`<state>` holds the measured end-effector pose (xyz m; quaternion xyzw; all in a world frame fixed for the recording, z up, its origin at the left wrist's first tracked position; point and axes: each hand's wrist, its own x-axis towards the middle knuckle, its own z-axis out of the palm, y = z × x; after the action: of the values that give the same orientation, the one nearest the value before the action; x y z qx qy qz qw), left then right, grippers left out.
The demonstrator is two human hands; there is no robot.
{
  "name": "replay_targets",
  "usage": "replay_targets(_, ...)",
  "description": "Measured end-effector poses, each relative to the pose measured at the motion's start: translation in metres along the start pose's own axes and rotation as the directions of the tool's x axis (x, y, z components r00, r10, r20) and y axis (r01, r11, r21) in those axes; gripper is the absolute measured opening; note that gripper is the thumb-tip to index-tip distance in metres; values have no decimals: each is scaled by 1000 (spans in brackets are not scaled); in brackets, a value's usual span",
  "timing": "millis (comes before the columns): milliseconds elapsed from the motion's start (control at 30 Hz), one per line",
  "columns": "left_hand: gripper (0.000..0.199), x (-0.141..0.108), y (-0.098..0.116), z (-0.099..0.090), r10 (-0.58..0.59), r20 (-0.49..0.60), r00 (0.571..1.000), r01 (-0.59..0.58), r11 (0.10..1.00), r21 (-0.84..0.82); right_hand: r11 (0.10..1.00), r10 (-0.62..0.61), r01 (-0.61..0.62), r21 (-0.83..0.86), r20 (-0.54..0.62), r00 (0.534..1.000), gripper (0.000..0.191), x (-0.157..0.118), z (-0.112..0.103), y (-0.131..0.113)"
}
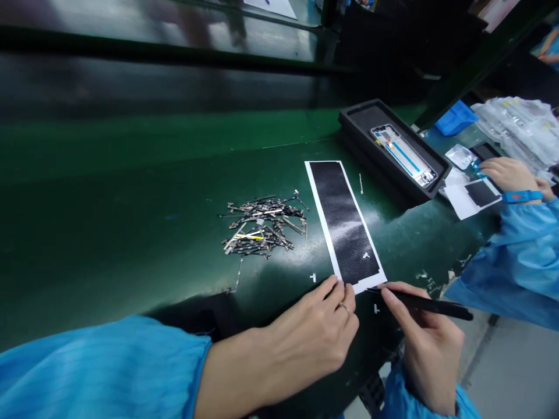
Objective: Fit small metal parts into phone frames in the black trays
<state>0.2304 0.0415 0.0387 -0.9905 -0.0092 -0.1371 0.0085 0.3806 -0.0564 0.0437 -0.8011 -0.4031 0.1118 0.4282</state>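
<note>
A long sheet (343, 218) of fine black rows on white backing lies on the green bench. My left hand (314, 326), a ring on one finger, has its fingers closed and bent over the sheet's near left corner. In my right hand (430, 337) are slim black tweezers (437, 305), gripped between thumb and fingers. Their tip is at the sheet's near right edge. A small white tab (365, 255) rests on the black rows. Left of the sheet is a loose pile of thin flex cables (266, 224), with one yellow strip among them.
A black foam tray (362, 137) at back right holds a phone frame (404, 154). Right of it, a co-worker's hand (509, 174) is over small parts, near plastic bags (519, 128) and a blue bin (456, 118). White scraps (430, 282) lie by the bench's edge.
</note>
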Motion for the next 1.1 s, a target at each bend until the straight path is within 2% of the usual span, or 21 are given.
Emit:
replay_targets(133, 26, -2, -2, 3, 16, -14, 1000, -16, 1000, -17, 996, 83, -77, 55, -119, 989, 19, 4, 8, -1)
replay_targets(300, 23, 0, -3, 3, 21, 3, 1000, -21, 999, -50, 978, 138, -116, 172, -120, 983, 18, 8, 17, 1)
replay_targets(533, 23, 4, -4, 0, 11, -41, 999, -13, 999, -42, 974, 171, -148, 170, -132, 976, 18, 8, 18, 1)
replay_targets(800, 26, 3, -4, 0, 21, -10, 1000, -21, 1000, 0, 965, 191, -164, 206, -119, 974, 17, 8, 20, 1)
replay_targets(933, 26, 3, -3, -1, 20, 13, 1000, -20, 1000, 5, 862, 337, -250, 441, -128, 933, 15, 9, 24, 4)
replay_targets(1033, 25, 0, -2, -2, 20, -15, 1000, -20, 1000, -24, 791, 385, -260, 553, -121, 915, 16, 11, 25, 3)
replay_targets(1067, 25, -1, -2, -4, -3, -21, 1000, 1, 997, -79, 782, 385, -260, 566, -112, 916, 17, 11, 24, 2)
replay_targets(1100, 25, -3, -2, -5, -74, -6, 997, 71, 976, -204, 770, 392, -264, 581, -103, 914, 17, 11, 23, 1)
